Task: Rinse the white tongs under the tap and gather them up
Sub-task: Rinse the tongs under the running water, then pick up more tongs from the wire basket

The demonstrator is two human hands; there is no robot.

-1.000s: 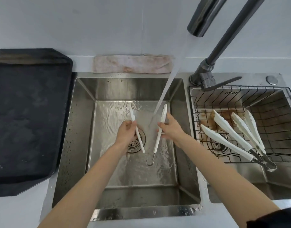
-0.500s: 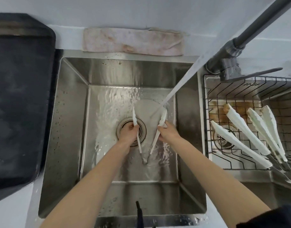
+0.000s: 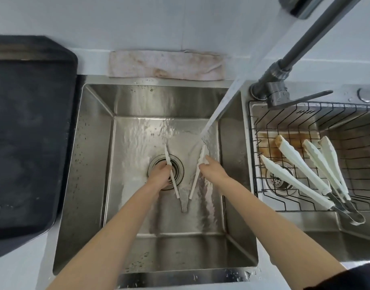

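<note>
In hand: left hand [image 3: 161, 171] and right hand [image 3: 211, 171] each clamped on one arm of spread white tongs [image 3: 184, 204], under stream.
Done, apparently: two tongs [image 3: 305, 176] in rack [image 3: 254, 147], 3 o'clock.
Left: gathering.

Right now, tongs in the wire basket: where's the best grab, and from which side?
Probably the metal hinge ends. The basket tongs lie slanted, white tips toward the back left, hinges bunched at the wire basket front-right edge, overhanging it. Come from the front right, above; one pinch might gather them all.
</note>
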